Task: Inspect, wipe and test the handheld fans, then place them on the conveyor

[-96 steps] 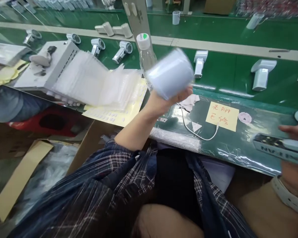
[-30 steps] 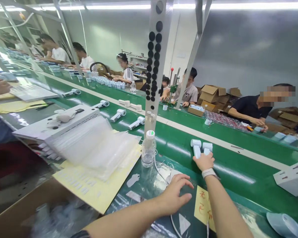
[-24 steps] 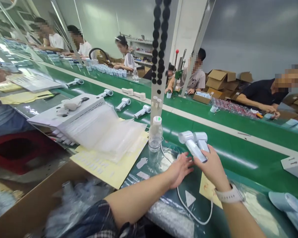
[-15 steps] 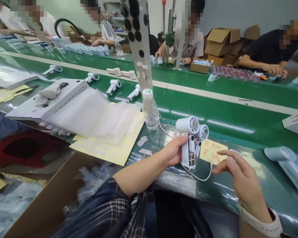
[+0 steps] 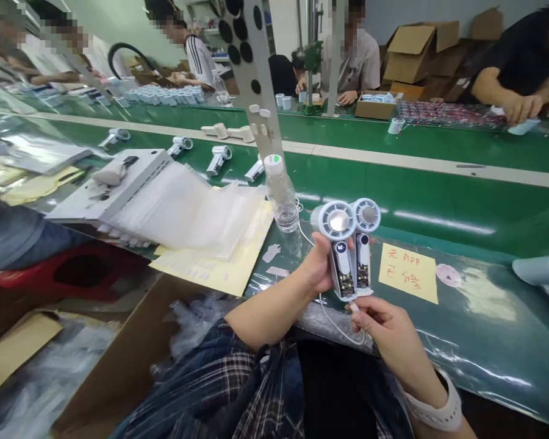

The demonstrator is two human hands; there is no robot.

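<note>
Running left to right, the desk (image 5: 480,323) gives room at right, its near edge by the person (image 5: 338,393). A yellow sheet (image 5: 238,280) reaches that edge at left. Two handheld fans (image 5: 338,223) lean together near it, held in the left hand (image 5: 319,265), between a bottle (image 5: 282,198) at left and a note (image 5: 408,273) at right. The right hand (image 5: 384,322) pinches a white plug (image 5: 354,306) at the left fan's base.

Clr btl (image 5: 282,198) nr ylw sheet (image 5: 238,274)

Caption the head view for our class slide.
Left hand holds two light-blue devices; right hand pinches a white cable plug at their lower ends.
</note>
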